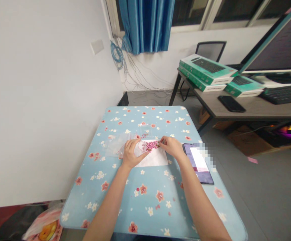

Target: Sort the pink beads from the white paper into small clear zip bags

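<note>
A cluster of small pink beads (152, 145) lies at the middle of the blue flowered tablecloth (140, 197), on a white paper sheet (155, 161). My right hand (170, 147) comes in from the right, its fingertips pinched at the right end of the beads. Resting on a clear plastic bag (120, 144), my left hand (132, 153) reaches toward the beads from the left. Its fingertips stop just short of them. A few more beads show through the plastic beyond the hands, but they are too small to tell apart.
A smartphone (198, 164) lies lit near the table's right edge, close to my right forearm. A white wall (47, 93) runs along the left side. Behind on the right, a desk (251, 108) holds green boxes (207, 70), a black phone (231, 103) and a keyboard (283, 93).
</note>
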The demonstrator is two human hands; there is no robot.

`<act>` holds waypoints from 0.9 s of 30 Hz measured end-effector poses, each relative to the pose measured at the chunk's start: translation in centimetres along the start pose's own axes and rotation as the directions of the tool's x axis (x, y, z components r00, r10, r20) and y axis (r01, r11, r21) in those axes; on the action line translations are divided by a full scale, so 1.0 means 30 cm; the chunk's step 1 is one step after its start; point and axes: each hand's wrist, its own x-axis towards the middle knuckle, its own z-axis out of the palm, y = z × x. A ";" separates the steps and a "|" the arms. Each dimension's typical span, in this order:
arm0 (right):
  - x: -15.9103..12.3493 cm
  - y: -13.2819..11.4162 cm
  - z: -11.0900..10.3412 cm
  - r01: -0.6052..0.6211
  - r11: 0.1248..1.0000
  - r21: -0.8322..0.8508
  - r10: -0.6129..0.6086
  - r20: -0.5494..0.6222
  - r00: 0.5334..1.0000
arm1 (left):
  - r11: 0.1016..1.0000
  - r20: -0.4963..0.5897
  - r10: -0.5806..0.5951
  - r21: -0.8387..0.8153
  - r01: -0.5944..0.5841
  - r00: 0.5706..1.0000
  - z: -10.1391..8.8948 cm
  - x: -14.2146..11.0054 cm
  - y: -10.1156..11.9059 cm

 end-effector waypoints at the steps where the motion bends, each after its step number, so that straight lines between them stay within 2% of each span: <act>1: 0.000 0.000 -0.004 0.005 1.000 0.022 -0.005 -0.003 1.000 | 1.000 0.002 -0.002 0.001 0.002 1.000 0.000 0.000 0.000; 6: -0.007 -0.016 -0.040 0.116 0.962 0.248 -0.105 -0.056 0.993 | 1.000 0.014 -0.020 0.005 0.020 1.000 0.001 -0.002 -0.002; 12: -0.045 -0.109 -0.085 0.284 0.819 0.499 -0.265 -0.111 0.958 | 1.000 0.010 -0.015 -0.003 0.015 1.000 0.002 -0.003 -0.004; 18: -0.072 -0.188 -0.082 0.373 0.760 0.533 -0.387 -0.091 0.918 | 1.000 -0.015 0.004 -0.014 -0.004 1.000 0.002 -0.003 -0.002; 27: -0.066 -0.200 -0.045 0.400 0.769 0.498 -0.422 -0.075 0.904 | 1.000 0.006 -0.018 -0.015 0.018 1.000 0.005 -0.007 -0.009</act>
